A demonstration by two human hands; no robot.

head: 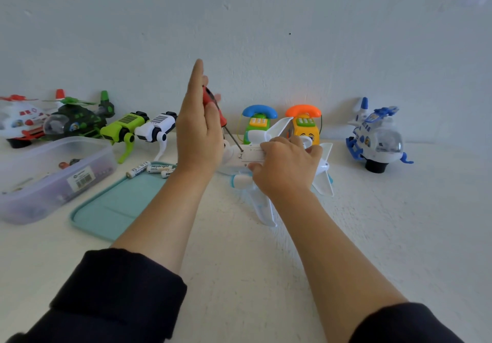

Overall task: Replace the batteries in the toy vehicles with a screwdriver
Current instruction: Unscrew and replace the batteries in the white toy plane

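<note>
— While we look to the left side of the bench (372, 236), what do we see in the containers?

— A clear plastic tub (50, 177) with a barcode label on its wall; we make out small dark and reddish bits inside, too blurred to name. Just beside it lies a teal tray (114, 209), and its visible part is bare. Three white batteries (151, 169) lie on the bench at the tray's far edge.

— And our hands?

— Our left hand (198, 127) stands upright, its long fingers straight and pressed together, pointing up. The thumb holds the red handle of the screwdriver (217, 111) against the palm. The metal shaft slants down to the right, and its tip meets the underside of the white toy plane (255, 156) at a screw spot.

— And the right?

— Our right hand (286, 164) curls over the plane's belly, fingers on top, thumb at the near edge, gripping the body. The plane lies upside down on the bench in the middle, its wings spread.

— What is behind it?

— Two toy phones (282, 124), blue and orange handsets. A blue and white helicopter (378, 137) stands to the right. To the left stand two robot dogs (141, 129), a green helicopter (77, 119) and a red and white one (18, 121).
</note>
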